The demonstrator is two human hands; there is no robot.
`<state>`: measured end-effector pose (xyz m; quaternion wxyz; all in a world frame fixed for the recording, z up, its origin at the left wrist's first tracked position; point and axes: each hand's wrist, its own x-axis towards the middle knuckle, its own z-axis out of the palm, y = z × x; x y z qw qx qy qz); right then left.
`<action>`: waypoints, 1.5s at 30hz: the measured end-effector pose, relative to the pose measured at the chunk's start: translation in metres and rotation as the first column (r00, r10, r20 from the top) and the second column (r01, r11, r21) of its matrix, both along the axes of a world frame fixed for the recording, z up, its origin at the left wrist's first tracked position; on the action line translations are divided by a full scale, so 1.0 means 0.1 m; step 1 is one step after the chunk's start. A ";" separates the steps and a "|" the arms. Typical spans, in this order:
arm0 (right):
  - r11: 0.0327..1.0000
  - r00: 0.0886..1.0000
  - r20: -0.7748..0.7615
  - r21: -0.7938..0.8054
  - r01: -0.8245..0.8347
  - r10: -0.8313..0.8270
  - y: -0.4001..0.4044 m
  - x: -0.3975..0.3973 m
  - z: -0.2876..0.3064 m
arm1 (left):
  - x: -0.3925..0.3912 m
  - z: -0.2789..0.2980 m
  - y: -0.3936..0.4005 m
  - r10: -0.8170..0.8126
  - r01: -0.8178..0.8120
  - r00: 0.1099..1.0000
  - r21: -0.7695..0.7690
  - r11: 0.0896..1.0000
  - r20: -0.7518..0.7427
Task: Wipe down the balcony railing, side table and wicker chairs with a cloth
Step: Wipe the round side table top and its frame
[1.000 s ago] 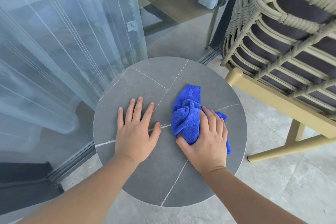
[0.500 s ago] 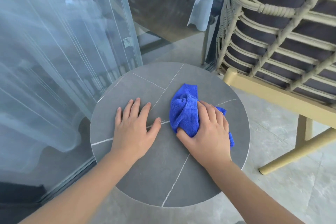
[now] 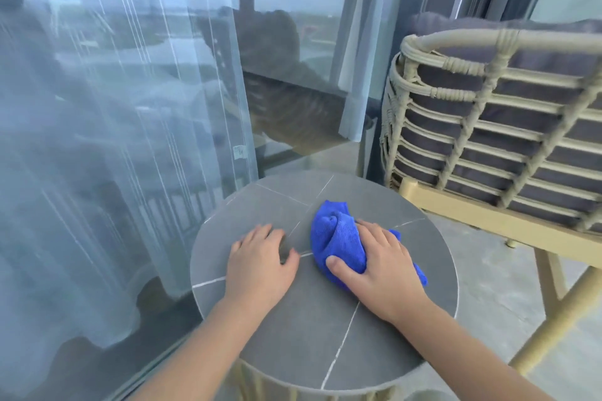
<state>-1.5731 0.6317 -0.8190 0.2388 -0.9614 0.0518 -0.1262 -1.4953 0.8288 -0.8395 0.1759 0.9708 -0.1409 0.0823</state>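
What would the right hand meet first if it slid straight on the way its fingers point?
The right hand already lies on the bunched blue cloth, so it would push that across the side table toward its far rim; beyond looks like the glass, though depth is unclear.

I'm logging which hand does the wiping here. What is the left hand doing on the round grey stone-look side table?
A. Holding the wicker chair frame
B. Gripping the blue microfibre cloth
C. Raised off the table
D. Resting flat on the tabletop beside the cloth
D: the left hand lies with fingers spread on the round grey stone-look side table, while the right hand holds the blue microfibre cloth beside it.
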 end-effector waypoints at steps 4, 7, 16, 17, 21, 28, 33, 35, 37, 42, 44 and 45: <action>0.996 0.979 -0.183 -0.009 -0.091 0.088 0.00 0.09 0.30 | 0.09 0.19 0.34 -0.165 0.166 0.985 0.025 0.986 -0.055; 0.984 0.983 -0.159 -0.141 -0.112 0.089 0.13 0.17 0.41 | 0.17 0.16 0.56 -0.082 0.089 0.993 -0.087 0.992 0.088; 0.933 0.932 -0.063 -0.020 -0.360 0.358 0.78 0.15 -0.02 | 0.21 -0.01 0.61 0.393 -0.376 0.920 -0.272 0.886 0.006; 0.930 0.929 -0.049 -0.002 -0.368 0.367 0.83 0.17 -0.03 | 0.23 0.01 0.63 0.413 -0.401 0.910 -0.355 0.844 -0.047; 0.943 0.944 0.009 0.039 -0.331 0.331 0.94 0.33 0.00 | 0.27 0.14 0.67 0.453 -0.572 0.819 -0.560 0.599 -0.353; 0.943 0.943 0.045 0.030 -0.332 0.331 1.17 0.77 -0.05 | 0.34 0.09 0.71 0.462 -0.667 0.741 -0.446 0.597 -0.488; 0.944 0.944 0.061 0.048 -0.327 0.324 1.22 1.10 -0.05 | 0.40 0.02 0.73 0.458 -0.632 0.752 -0.321 0.705 -0.475; 0.950 0.950 0.059 0.052 -0.308 0.305 1.24 1.30 -0.04 | 0.41 0.02 0.75 0.461 -0.603 0.769 -0.263 0.753 -0.443; 0.956 0.956 0.059 0.041 -0.289 0.287 1.25 1.49 -0.04 | 0.41 0.02 0.77 0.473 -0.585 0.782 -0.217 0.781 -0.406; 0.970 0.969 0.065 0.026 -0.240 0.238 1.21 1.89 -0.06 | 0.40 0.01 0.75 0.494 -0.581 0.797 -0.217 0.784 -0.348; 0.975 0.974 0.049 0.015 -0.220 0.220 1.18 2.02 -0.05 | 0.39 0.01 0.76 0.503 -0.593 0.790 -0.233 0.770 -0.351; 0.978 0.977 0.042 0.010 -0.210 0.210 1.16 2.08 -0.04 | 0.39 0.00 0.76 0.503 -0.598 0.788 -0.246 0.763 -0.355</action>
